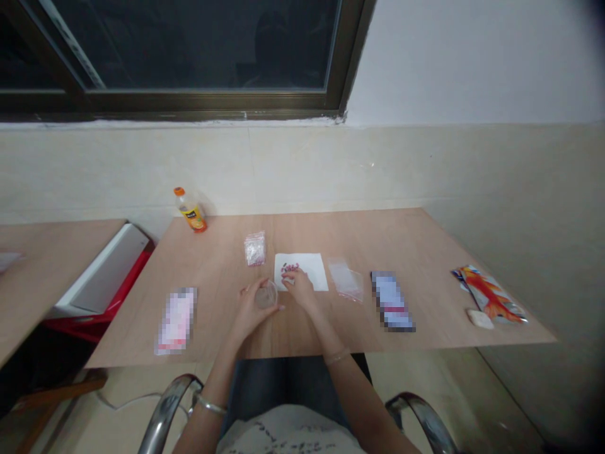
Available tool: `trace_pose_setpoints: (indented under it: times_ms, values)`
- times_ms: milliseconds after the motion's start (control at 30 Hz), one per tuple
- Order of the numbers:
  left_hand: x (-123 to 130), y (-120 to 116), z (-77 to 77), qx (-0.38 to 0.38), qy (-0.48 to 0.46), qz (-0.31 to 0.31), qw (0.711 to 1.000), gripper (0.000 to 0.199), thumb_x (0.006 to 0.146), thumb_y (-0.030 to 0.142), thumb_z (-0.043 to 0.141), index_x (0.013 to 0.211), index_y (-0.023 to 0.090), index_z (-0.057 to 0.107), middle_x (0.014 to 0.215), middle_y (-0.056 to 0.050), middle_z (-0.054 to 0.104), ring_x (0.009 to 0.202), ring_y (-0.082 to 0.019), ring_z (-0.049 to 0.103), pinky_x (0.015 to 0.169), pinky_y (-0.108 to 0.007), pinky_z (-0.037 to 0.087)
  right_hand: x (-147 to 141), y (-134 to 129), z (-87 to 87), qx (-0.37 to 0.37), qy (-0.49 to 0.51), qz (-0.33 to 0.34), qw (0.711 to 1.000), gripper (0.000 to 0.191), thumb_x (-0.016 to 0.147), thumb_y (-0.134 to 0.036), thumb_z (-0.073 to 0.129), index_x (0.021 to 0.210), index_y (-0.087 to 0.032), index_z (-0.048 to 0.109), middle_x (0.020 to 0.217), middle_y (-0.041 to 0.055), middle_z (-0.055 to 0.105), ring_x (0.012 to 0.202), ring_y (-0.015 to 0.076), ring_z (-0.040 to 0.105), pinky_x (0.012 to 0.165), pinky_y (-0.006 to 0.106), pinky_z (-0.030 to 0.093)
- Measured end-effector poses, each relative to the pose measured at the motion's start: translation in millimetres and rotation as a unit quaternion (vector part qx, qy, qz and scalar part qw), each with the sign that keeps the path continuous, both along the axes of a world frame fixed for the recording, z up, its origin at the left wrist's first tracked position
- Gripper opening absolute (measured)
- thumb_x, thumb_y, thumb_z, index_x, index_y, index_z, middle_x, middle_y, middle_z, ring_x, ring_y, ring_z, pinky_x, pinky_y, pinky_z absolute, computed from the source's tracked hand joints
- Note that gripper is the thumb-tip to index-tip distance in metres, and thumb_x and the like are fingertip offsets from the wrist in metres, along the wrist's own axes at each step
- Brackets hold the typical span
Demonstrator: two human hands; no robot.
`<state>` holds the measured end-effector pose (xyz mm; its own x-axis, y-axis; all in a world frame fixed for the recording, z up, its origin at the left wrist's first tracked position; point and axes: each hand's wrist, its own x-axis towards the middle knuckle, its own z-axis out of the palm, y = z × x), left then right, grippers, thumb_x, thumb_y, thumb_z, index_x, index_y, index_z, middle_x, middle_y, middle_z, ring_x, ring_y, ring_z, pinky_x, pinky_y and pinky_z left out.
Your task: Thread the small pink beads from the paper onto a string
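Note:
My left hand [248, 307] is wrapped round a small clear round cup [266, 295] just above the table, near the paper's left edge. My right hand [299, 287] is over a white sheet of paper [316, 271], its fingers bent together at the small pieces. Several tiny dark red and pink pieces [290, 267] lie on that sheet in a loose cluster; they are too small to name. Whatever the right fingertips pinch is hidden. Behind the cup lies a stack of small clear zip bags [255, 248]. More flat clear bags [346, 279] lie right of the paper.
A blurred phone-like pink item [176, 320] is at the left, and a blurred phone [392, 301] at the right. An orange drink bottle [191, 211] stands at the back left. A colourful packet [491, 293] and a white lump [480, 318] lie far right on the wooden table [302, 230].

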<state>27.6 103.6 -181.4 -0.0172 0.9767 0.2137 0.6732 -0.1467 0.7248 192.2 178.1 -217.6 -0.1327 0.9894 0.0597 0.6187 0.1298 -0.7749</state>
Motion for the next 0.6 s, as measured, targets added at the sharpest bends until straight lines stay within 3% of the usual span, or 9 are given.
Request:
trace_pose_setpoints:
  times_ms: [200, 367, 467, 600]
  values:
    - [-5, 0, 2.6, 0.028, -0.008, 0.005, 1.0, 0.063, 0.055, 0.043, 0.081, 0.111, 0.023, 0.058, 0.113, -0.01, 0.066, 0.106, -0.029, 0.059, 0.096, -0.048, 0.038, -10, 8, -15.2, 0.006, -0.041, 0.009, 0.999, 0.014, 0.08, -0.019, 0.058, 0.086, -0.023, 0.071, 0.101, 0.0082, 0.063, 0.099, 0.0246, 0.056, 0.087, 0.04, 0.043]
    - [-3, 2, 7.7, 0.037, -0.013, 0.017, 0.999, 0.056, 0.058, 0.043, 0.08, 0.106, 0.023, 0.06, 0.11, -0.008, 0.066, 0.105, -0.028, 0.059, 0.095, -0.046, 0.037, -6, 5, -16.5, 0.014, 0.01, -0.006, 1.0, 0.012, 0.08, -0.022, 0.058, 0.082, -0.02, 0.07, 0.1, 0.0088, 0.061, 0.099, 0.024, 0.055, 0.086, 0.039, 0.043]
    - [-1, 3, 8.4, 0.035, -0.032, 0.017, 0.999, 0.053, 0.06, 0.043, 0.079, 0.105, 0.022, 0.06, 0.11, -0.008, 0.066, 0.106, -0.027, 0.059, 0.095, -0.045, 0.038, -2, -1, -8.8, 0.041, 0.1, -0.044, 0.993, 0.012, 0.078, -0.028, 0.062, 0.079, -0.019, 0.069, 0.09, 0.0063, 0.061, 0.084, 0.0192, 0.058, 0.076, 0.033, 0.047]
    - [2, 4, 5.1, 0.02, -0.075, 0.006, 0.997, 0.049, 0.063, 0.041, 0.077, 0.104, 0.021, 0.061, 0.108, -0.008, 0.067, 0.105, -0.026, 0.06, 0.094, -0.044, 0.041, 4, -11, 16.9, 0.094, 0.196, -0.075, 0.973, 0.016, 0.075, -0.035, 0.066, 0.074, -0.019, 0.068, 0.079, 0.0037, 0.059, 0.07, 0.0151, 0.056, 0.066, 0.028, 0.047]
